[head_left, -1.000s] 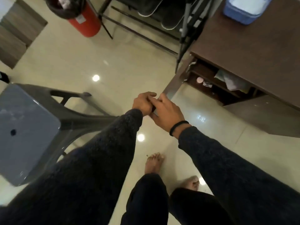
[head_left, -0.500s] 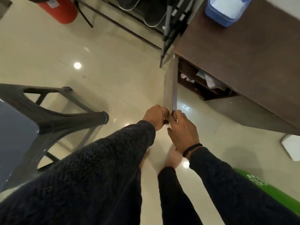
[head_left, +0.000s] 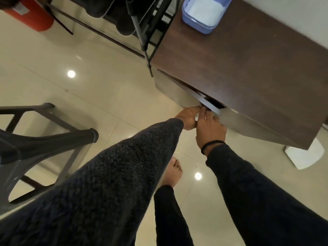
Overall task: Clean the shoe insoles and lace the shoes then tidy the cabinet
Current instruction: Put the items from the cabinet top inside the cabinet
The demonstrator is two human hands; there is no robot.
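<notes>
Cabinet point(head_left: 248, 68) door point(head_left: 209, 105) | swung from wide open to almost shut | your left hand point(head_left: 189, 118) and right hand point(head_left: 210, 128) pinch its edge | tidying looks nearly done.

You see the dark brown cabinet point(head_left: 248, 68) standing on glossy cream floor point(head_left: 88, 86), a blue tub point(head_left: 204, 13) (white contents) on top.

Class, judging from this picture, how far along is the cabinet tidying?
Nearly done: the cabinet door stands only a crack open, little of the inside showing. In hand: the left hand and right hand both hold its edge. Left: shutting it fully. No shoes or insoles are clearly visible.
</notes>
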